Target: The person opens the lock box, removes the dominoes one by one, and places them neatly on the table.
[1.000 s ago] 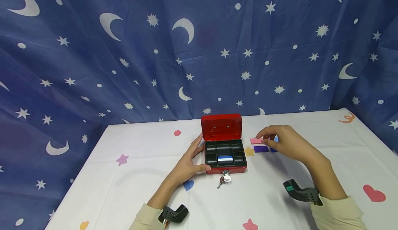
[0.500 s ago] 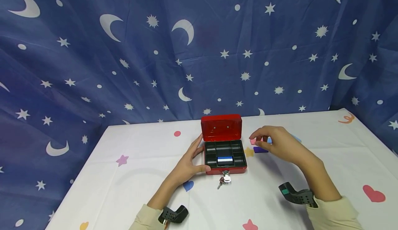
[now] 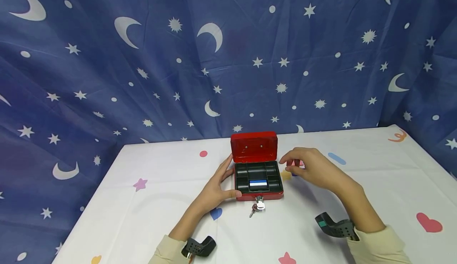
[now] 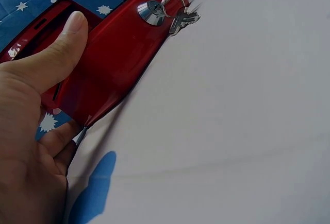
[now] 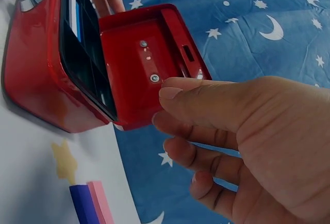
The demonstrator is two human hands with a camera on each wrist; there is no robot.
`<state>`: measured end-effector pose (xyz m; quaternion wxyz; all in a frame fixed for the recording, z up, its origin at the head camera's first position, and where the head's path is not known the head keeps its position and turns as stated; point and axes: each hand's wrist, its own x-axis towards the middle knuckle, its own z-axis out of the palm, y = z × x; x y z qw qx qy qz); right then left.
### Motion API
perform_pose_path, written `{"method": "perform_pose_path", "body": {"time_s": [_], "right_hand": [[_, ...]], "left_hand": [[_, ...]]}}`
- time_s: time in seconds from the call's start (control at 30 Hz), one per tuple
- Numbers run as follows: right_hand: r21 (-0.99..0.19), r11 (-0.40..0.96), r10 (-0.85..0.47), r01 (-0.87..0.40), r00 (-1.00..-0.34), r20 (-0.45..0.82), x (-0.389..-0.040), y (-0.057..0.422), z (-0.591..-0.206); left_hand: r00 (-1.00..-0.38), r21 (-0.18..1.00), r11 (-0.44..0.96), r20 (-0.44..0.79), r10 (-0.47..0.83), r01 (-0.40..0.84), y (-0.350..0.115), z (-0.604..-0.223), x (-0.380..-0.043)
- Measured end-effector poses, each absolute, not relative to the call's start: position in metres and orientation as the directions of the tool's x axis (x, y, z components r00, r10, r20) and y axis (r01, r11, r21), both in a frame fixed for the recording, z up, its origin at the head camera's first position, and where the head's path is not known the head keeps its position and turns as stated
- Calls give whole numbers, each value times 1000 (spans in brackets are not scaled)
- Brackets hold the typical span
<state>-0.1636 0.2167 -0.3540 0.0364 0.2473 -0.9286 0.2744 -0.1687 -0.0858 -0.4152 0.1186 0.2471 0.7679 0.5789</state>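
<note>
A red cash box (image 3: pixel 273 195) stands on the white cloth, its lid (image 3: pixel 254 147) raised. Its black compartment tray (image 3: pixel 257 171) holds a white-and-blue striped piece (image 3: pixel 258 183) in a front compartment. My left hand (image 3: pixel 214 190) grips the box's left side, thumb over the front corner. Keys (image 4: pixel 183 20) on a ring hang from the front lock (image 4: pixel 150 13). Right of the box hovers my right hand (image 3: pixel 314 166), fingers loosely bent; no held thing shows in the right wrist view. Pink (image 5: pixel 100 203) and purple (image 5: pixel 85 203) bars lie side by side below it.
A white cloth printed with stars and hearts covers the table (image 3: pixel 143 216). A blue star-and-moon curtain (image 3: pixel 178 77) hangs right behind the table's far edge. Both wrists wear black straps.
My right hand has moved left from above the coloured bars to close beside the box's right edge. The left hand and the box have stayed in place.
</note>
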Motion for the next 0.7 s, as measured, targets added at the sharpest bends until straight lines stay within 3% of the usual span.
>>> {"method": "perform_pose_path", "body": {"time_s": [0.4, 0.7], "right_hand": [[-501, 686, -494, -528, -843, 213, -162, 207, -357], [-492, 709, -483, -505, -856, 183, -159, 195, -360]], "left_hand": [[-851, 945, 226, 88, 518, 235, -86, -414, -168], [-850, 948, 217, 88, 520, 231, -86, -414, -168]]}}
